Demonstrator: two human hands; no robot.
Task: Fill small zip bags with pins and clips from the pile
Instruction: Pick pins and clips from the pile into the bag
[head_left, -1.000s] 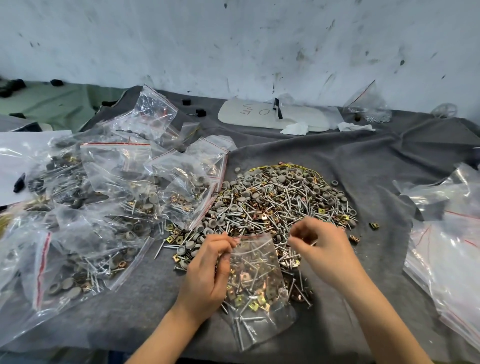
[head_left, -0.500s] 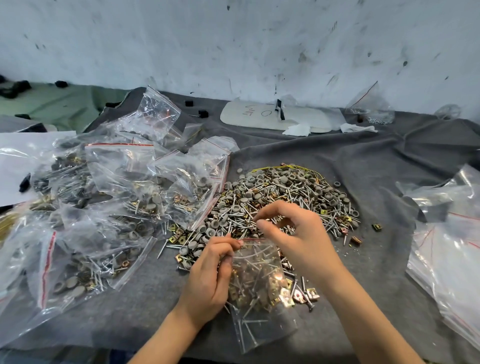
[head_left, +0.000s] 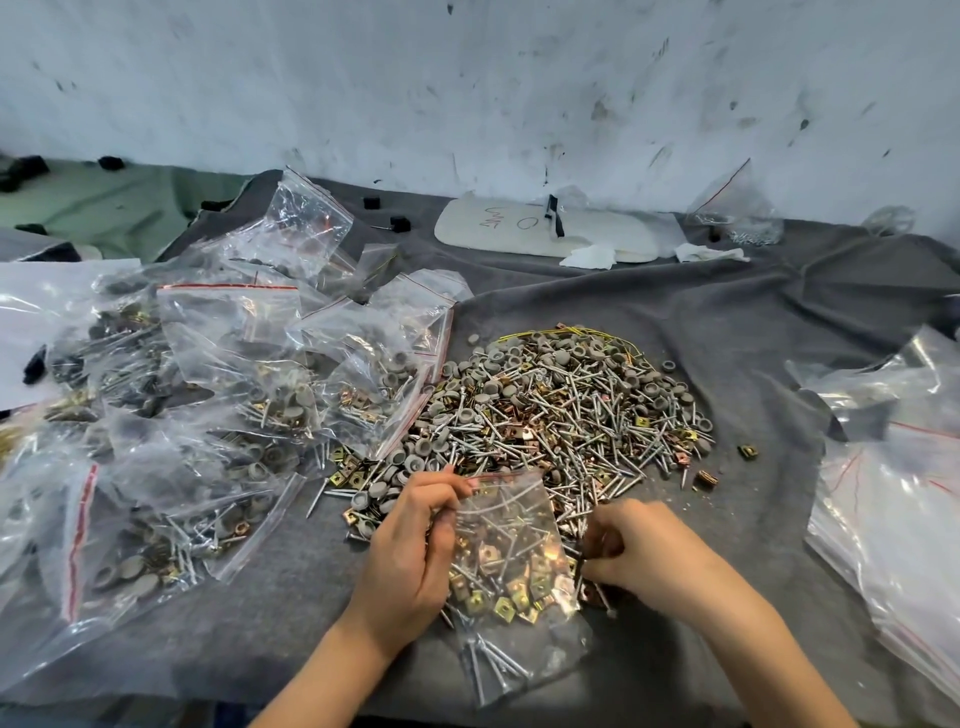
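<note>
The right hand (head_left: 649, 553) has dropped from above the bag's mouth to the lower middle of the frame, just beside the bag's right edge. Its fingers are curled in tight and seem to pinch a few pins (head_left: 581, 566) off the cloth, though I can't make out how many.

The left hand (head_left: 410, 551) grips the small zip bag (head_left: 511, 566) by its upper left corner, fingers curled round the plastic so the mouth stands open towards the pile. The bag lies flat at the lower centre, already holding brass clips and long pins.

So this looks like the filling step, mid-load. Next, I'd say, the right hand has to lift its pinch to the bag's mouth and let go inside, while the left keeps the lips apart.

Just beyond the bag, touching its top edge, the pile (head_left: 566, 410) of pins, clips and grey caps spreads across the grey cloth (head_left: 727, 322). Filled bags (head_left: 234, 364) heap up on the left of the frame; empty bags (head_left: 893, 493) lie stacked on the right. Further back, near the top centre, a white board (head_left: 540, 231) rests against the scuffed wall (head_left: 467, 78).
</note>
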